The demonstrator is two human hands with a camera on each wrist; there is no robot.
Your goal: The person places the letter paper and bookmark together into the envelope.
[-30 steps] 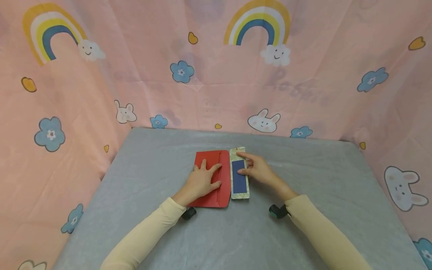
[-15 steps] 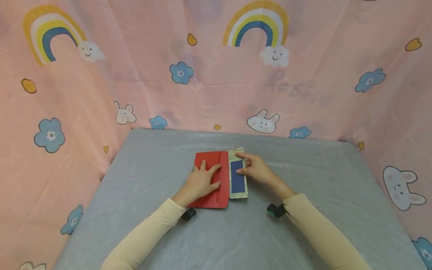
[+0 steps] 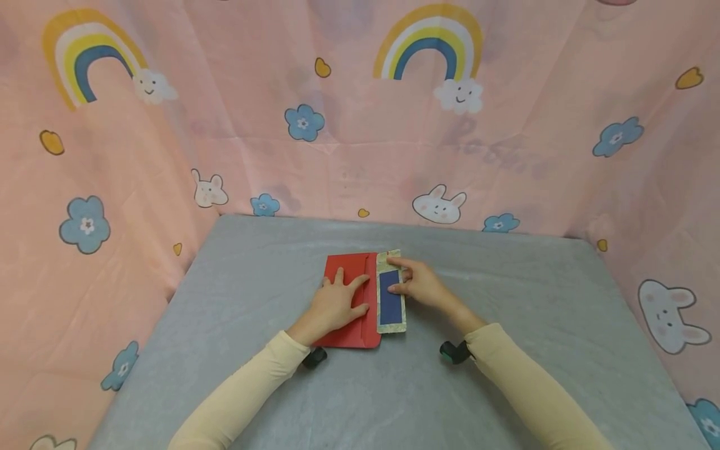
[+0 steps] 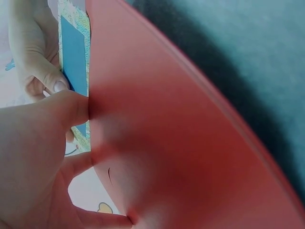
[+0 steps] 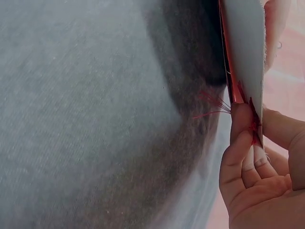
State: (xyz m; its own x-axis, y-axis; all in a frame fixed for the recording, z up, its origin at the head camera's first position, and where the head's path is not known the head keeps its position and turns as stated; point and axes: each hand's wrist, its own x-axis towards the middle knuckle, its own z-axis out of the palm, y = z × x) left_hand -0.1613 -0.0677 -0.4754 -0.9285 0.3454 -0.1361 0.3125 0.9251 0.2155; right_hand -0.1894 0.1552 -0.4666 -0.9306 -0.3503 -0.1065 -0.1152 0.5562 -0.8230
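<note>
A red envelope (image 3: 347, 265) lies on the table with its flap (image 3: 370, 331) unfolded to the right. My left hand (image 3: 330, 306) rests on it with fingers spread, pressing it down. With my right hand (image 3: 425, 289) I pinch a long bookmark (image 3: 390, 307), blue in the middle with a patterned pale border, thumb on its face. Its left edge lies along and slightly over the flap. In the right wrist view the bookmark's plain pale back (image 5: 245, 43) shows, and red tassel threads (image 5: 217, 101) stick out by my fingers. The tassel's remainder is hidden in that hand.
A grey cloth (image 3: 506, 300) covers the table. Pink printed curtains (image 3: 349, 144) hang behind it and along both sides. Small black wrist devices (image 3: 454, 352) sit beneath both forearms.
My right hand has moved the bookmark left, from beside the envelope to slightly over its flap. My left hand has stayed in place on the envelope.
</note>
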